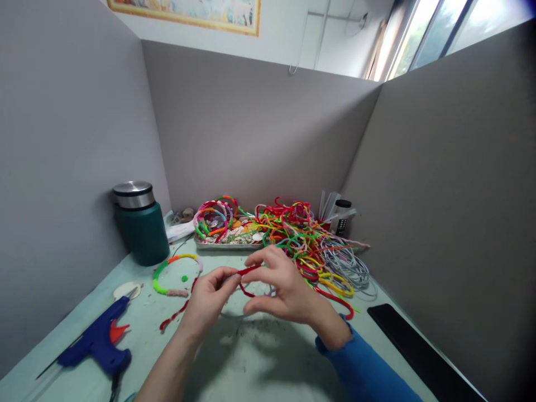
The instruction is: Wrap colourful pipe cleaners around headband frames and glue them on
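Note:
My left hand (211, 295) is closed, its thumb and forefinger pinching a red pipe cleaner (248, 270) against a thin ring. Part of the ring's grey wire (234, 316) shows below the fingers. Over its other side is my right hand (278, 286), thumb and fingers spread apart, fingertips close to the red strand; I cannot tell whether they touch it. A twisted red end (171, 319) trails to the table left of my left wrist. Beyond my left hand lies a ring wrapped in green, yellow, orange and pink (156, 279).
A blue glue gun (94, 338) lies at left, a green bottle (142, 229) behind it. Tangled pipe cleaners (293, 223) and grey wire loops (345, 265) heap at back right, beside a metal tray (228, 245) of buttons. A black strip (412, 343) lies at right. Grey partitions (259, 128) surround the table.

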`<state>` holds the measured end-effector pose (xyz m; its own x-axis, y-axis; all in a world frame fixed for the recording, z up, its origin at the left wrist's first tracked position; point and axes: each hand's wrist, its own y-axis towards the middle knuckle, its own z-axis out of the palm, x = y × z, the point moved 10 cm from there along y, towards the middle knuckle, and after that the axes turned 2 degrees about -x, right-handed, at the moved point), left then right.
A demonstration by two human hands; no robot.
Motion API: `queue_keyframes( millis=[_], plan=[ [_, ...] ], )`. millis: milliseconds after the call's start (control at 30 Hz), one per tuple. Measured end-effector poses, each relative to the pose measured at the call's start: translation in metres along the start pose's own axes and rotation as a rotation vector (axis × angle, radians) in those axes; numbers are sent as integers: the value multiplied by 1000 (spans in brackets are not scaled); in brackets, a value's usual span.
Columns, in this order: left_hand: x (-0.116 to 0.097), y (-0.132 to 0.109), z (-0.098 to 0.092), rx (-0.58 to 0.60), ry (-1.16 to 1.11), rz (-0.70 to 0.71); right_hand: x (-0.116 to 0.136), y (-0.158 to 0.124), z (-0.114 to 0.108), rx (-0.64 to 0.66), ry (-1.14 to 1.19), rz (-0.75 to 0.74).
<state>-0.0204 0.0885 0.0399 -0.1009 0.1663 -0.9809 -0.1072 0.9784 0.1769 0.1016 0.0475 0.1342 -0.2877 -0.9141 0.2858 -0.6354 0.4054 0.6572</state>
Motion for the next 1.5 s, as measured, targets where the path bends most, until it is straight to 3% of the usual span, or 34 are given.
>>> queue_keyframes(
  millis=[100, 167, 233, 333, 433, 633, 833, 1067, 1333, 1500],
  plan=[
    [-1, -1, 2, 19, 18, 14, -31, -2, -15, -155, 255, 184],
    [0, -2, 4, 32, 19, 15, -66, -11, -10, -211, 404, 417],
    [1, -3, 6, 51, 15, 11, -97, -26, 15, -131, 581, 678],
    [0, -4, 8, 82, 21, 19, -103, -44, 62, 175, 846, 848],
    [-2, -6, 11, 114, 46, 39, -87, -53, 86, 365, 1045, 834],
    [-1, -8, 18, 167, 88, 54, -61, -53, 100, 482, 1217, 776],
    [-12, -10, 24, 203, 103, 114, -84, -47, 93, 283, 1098, 777],
    [-12, -11, 24, 160, 185, 149, -119, -38, 59, 30, 761, 685],
    [-16, -15, 33, 257, 287, 191, -111, -34, 53, 31, 809, 663],
    [-10, -14, 32, 248, 317, 160, -105, -29, 42, -21, 706, 642]
  ],
)
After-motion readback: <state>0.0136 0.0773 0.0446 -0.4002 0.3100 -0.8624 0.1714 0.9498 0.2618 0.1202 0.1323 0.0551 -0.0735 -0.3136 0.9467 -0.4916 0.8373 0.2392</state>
